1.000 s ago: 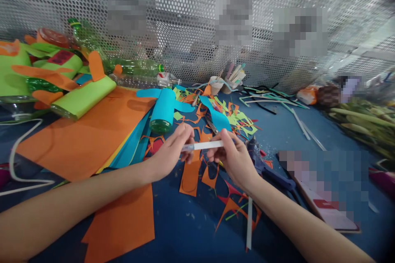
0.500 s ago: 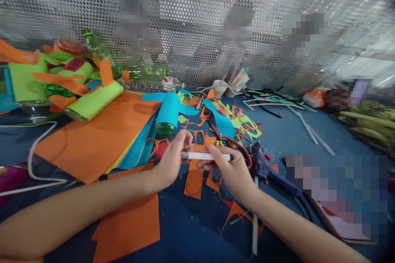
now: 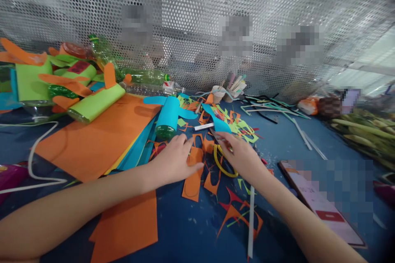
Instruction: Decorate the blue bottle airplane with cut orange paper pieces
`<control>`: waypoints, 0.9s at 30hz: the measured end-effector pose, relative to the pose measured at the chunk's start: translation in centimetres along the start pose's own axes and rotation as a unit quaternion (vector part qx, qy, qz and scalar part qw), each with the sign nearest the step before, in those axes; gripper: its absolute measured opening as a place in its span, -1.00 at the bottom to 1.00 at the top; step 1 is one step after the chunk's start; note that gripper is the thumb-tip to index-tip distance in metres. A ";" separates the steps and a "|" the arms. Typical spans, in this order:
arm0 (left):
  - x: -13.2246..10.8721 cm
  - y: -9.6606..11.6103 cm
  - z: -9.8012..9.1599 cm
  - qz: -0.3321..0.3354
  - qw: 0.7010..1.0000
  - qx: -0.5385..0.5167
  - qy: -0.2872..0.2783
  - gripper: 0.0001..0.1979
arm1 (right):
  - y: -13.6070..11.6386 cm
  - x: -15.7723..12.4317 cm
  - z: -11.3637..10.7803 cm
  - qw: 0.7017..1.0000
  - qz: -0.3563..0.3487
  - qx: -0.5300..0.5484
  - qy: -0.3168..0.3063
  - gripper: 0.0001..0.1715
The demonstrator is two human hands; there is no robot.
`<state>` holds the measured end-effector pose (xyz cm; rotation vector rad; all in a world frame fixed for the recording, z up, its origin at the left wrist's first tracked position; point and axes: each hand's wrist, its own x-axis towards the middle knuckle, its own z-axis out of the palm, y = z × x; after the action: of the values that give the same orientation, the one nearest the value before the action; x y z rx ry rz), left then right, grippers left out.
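Observation:
My right hand (image 3: 242, 154) is closed on a pair of scissors (image 3: 219, 163), whose yellow handle loop hangs below the fingers and whose dark blades point away. Fingers apart, my left hand (image 3: 175, 158) hovers at an orange paper strip (image 3: 191, 187) with a curved outline drawn on it. A white marker (image 3: 203, 126) lies just beyond both hands. Past my left hand stands a green bottle wrapped in blue paper (image 3: 167, 115) with blue wing shapes. Orange cut-outs (image 3: 212, 181) are scattered between and around the hands.
Orange sheets (image 3: 92, 139) cover the left side, near paper-wrapped bottles (image 3: 97, 102). Paper scraps (image 3: 243, 125) and cups of sticks (image 3: 236, 90) sit farther back. A white glue stick (image 3: 251, 222) and a phone (image 3: 321, 201) lie at right. A perforated metal screen (image 3: 191, 20) rises behind.
The marker has left my hands and lies on the table. My right hand has taken hold of the scissors. My left hand has lowered and opened over the orange paper.

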<state>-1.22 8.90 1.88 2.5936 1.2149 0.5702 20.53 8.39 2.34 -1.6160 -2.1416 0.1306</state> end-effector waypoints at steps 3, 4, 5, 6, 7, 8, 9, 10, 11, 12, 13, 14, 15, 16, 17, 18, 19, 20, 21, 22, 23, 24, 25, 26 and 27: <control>-0.3 -0.2 0.2 0.005 0.999 0.030 -0.039 -0.40 | 0.4 -0.9 -0.8 0.980 0.028 -0.196 -0.021 -0.80; -0.4 -0.2 0.2 0.005 0.998 0.031 -0.046 -0.43 | 0.6 -1.0 -0.9 0.972 0.033 -0.228 -0.041 -0.77; -0.4 -0.3 0.2 0.004 0.998 0.027 -0.049 -0.45 | 0.8 -1.1 -0.9 0.967 0.035 -0.243 -0.060 -0.75; -0.4 -0.4 0.2 0.003 0.999 0.021 -0.049 -0.47 | 0.9 -1.1 -0.9 0.966 0.038 -0.246 -0.076 -0.73; -0.3 -0.5 0.2 0.003 0.999 0.012 -0.048 -0.49 | 1.1 -1.1 -0.8 0.966 0.041 -0.239 -0.091 -0.73; -0.3 -0.6 0.2 0.004 0.999 0.001 -0.045 -0.50 | 1.2 -0.9 -0.8 0.967 0.050 -0.225 -0.107 -0.73; -0.2 -0.7 0.2 0.005 0.999 -0.012 -0.044 -0.51 | 1.3 -0.7 -0.9 0.968 0.064 -0.206 -0.127 -0.72; -0.1 -0.8 0.3 0.005 0.999 -0.026 -0.044 -0.52 | 1.2 -0.6 -1.0 0.968 0.082 -0.185 -0.151 -0.72; -0.1 -0.8 0.3 0.003 0.998 -0.044 -0.045 -0.54 | 1.1 -0.4 -1.2 0.966 0.102 -0.164 -0.172 -0.72; 0.0 -0.8 0.3 -0.003 0.997 -0.066 -0.050 -0.55 | 1.0 -0.2 -1.4 0.963 0.121 -0.146 -0.189 -0.73; 0.1 -0.9 0.2 -0.014 0.994 -0.091 -0.056 -0.55 | 0.8 -0.1 -1.7 0.961 0.138 -0.132 -0.199 -0.74; 0.1 -0.9 0.2 -0.029 0.991 -0.120 -0.059 -0.54 | 0.6 -0.1 -2.0 0.960 0.152 -0.122 -0.200 -0.75; 0.2 -0.9 0.1 -0.047 0.985 -0.151 -0.064 -0.52 | 0.4 0.0 -2.3 0.961 0.161 -0.113 -0.197 -0.77; 0.3 -0.9 0.0 -0.066 0.979 -0.183 -0.068 -0.49 | 0.2 0.0 -2.5 0.962 0.167 -0.102 -0.189 -0.79; 0.5 -1.0 0.0 -0.085 0.971 -0.213 -0.069 -0.46 | 0.0 0.0 -2.8 0.965 0.168 -0.086 -0.181 -0.81; 0.7 -1.1 -0.1 -0.101 0.963 -0.243 -0.064 -0.44 | -0.2 0.0 -2.9 0.969 0.161 -0.061 -0.175 -0.82; 0.9 -1.2 -0.2 -0.113 0.952 -0.280 -0.054 -0.44 | -0.4 -0.1 -3.0 0.974 0.148 -0.019 -0.172 -0.82; 1.2 -1.2 -0.3 -0.122 0.936 -0.327 -0.045 -0.47 | -0.6 -0.1 -3.1 0.976 0.132 0.042 -0.167 -0.80; 1.6 -1.2 -0.5 -0.130 0.914 -0.383 -0.041 -0.53 | -0.9 -0.2 -3.0 0.974 0.115 0.115 -0.158 -0.78; 2.0 -1.1 -0.7 -0.138 0.885 -0.443 -0.041 -0.61 | -1.2 -0.3 -2.9 0.965 0.100 0.191 -0.147 -0.75; 2.5 -0.9 -0.9 -0.147 0.851 -0.502 -0.044 -0.68 | -1.5 -0.4 -2.7 0.953 0.090 0.256 -0.133 -0.72; 3.0 -0.6 -1.3 -0.158 0.817 -0.553 -0.047 -0.74 | -1.8 -0.5 -2.5 0.942 0.088 0.304 -0.113 -0.70; 3.6 -0.2 -1.6 -0.171 0.787 -0.591 -0.041 -0.77 | -2.1 -0.6 -2.4 0.936 0.089 0.328 -0.094 -0.67; 4.1 0.3 -2.0 -0.179 0.764 -0.619 -0.027 -0.79 | -2.4 -0.6 -2.2 0.935 0.089 0.335 -0.077 -0.63; 4.5 0.8 -2.4 -0.184 0.747 -0.639 -0.011 -0.80 | -2.6 -0.7 -2.1 0.936 0.086 0.334 -0.065 -0.59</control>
<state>0.95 11.97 5.43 1.1523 0.7734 0.8486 19.21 6.56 4.89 -1.3889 -1.7475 0.9348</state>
